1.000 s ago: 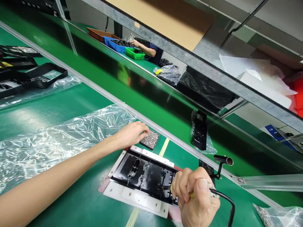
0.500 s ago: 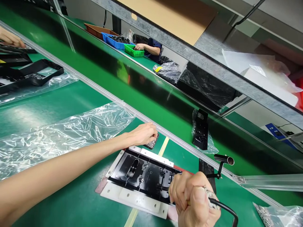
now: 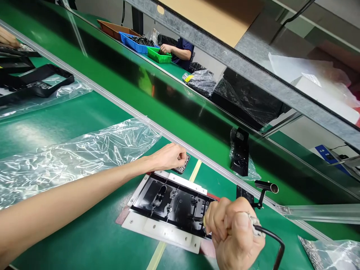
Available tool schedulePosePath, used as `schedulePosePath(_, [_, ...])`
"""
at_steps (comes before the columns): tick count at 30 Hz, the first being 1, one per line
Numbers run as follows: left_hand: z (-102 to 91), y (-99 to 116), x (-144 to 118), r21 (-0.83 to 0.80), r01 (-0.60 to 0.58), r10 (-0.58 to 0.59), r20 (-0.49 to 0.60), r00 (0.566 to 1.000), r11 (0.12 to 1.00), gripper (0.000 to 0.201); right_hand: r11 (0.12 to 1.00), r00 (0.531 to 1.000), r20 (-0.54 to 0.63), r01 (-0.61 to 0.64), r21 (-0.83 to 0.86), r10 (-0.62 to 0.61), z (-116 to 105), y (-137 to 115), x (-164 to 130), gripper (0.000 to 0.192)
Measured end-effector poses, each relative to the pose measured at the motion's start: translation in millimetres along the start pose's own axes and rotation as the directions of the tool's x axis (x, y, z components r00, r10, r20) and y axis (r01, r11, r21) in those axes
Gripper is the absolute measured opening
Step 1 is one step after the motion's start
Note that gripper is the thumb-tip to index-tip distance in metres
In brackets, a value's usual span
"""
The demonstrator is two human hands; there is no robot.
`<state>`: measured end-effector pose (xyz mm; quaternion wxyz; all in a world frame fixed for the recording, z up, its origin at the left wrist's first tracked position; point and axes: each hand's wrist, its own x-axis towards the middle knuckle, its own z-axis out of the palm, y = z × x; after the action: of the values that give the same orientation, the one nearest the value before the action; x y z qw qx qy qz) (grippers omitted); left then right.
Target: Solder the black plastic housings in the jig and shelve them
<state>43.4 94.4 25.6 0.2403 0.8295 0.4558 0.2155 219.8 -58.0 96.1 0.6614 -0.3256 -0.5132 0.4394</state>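
Observation:
A black moulded plastic part [image 3: 171, 202] lies in a white fixture plate [image 3: 165, 233] on the green bench. My right hand [image 3: 234, 236] is closed round a corded screwdriver [image 3: 254, 229], its tip hidden behind my fingers at the part's right end. My left hand [image 3: 168, 156] reaches over a small black tray of screws [image 3: 183, 166] just behind the fixture, fingers curled down onto the screws. Whether it holds a screw is hidden.
Clear plastic film [image 3: 73, 153] covers the bench at left. Black frames [image 3: 42, 80] sit far left. A bagged black part [image 3: 240, 152] rides the green conveyor [image 3: 140, 86]. A tool holder [image 3: 266, 186] stands right. Another person's hands work at coloured bins [image 3: 149, 48] behind.
My left hand has moved onto the screw tray and curled its fingers over the screws. My right hand stays on the screwdriver at the part's right end.

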Motion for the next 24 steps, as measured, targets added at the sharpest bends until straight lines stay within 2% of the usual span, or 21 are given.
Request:
schedulePosePath(5, [-2.6,35,-22,-0.185,-0.024,0.041,0.086,0.995,0.982,0.014,0.997,0.997,-0.043,-0.067,0.032,0.068,-3,-5,8,0.038])
schedulePosePath(8, [5.5,50,-30,-0.221,-0.165,0.191,0.102,0.976,0.961,0.015,0.997,0.996,-0.051,-0.073,0.026,0.075,-4,-5,9,0.038])
schedulePosePath(11, [15.3,58,-35,-0.197,-0.376,0.400,0.102,0.911,0.906,0.016,0.999,0.998,-0.047,-0.047,0.011,0.047,-6,-4,9,0.037])
schedulePosePath(14, [24.6,58,-37,-0.129,-0.519,0.533,0.127,0.836,0.845,0.014,0.999,0.999,-0.024,-0.037,0.000,0.037,-6,-4,8,0.036])
schedulePosePath(19, [34.0,57,-38,-0.008,-0.607,0.602,0.144,0.785,0.794,0.016,1.000,0.999,-0.022,-0.025,-0.001,0.025,-5,-4,6,0.036])
schedulePosePath(24, [36.0,61,-38,0.043,-0.611,0.592,0.203,0.780,0.790,0.020,1.000,1.000,-0.019,-0.021,-0.004,0.020,-4,-5,4,0.034])
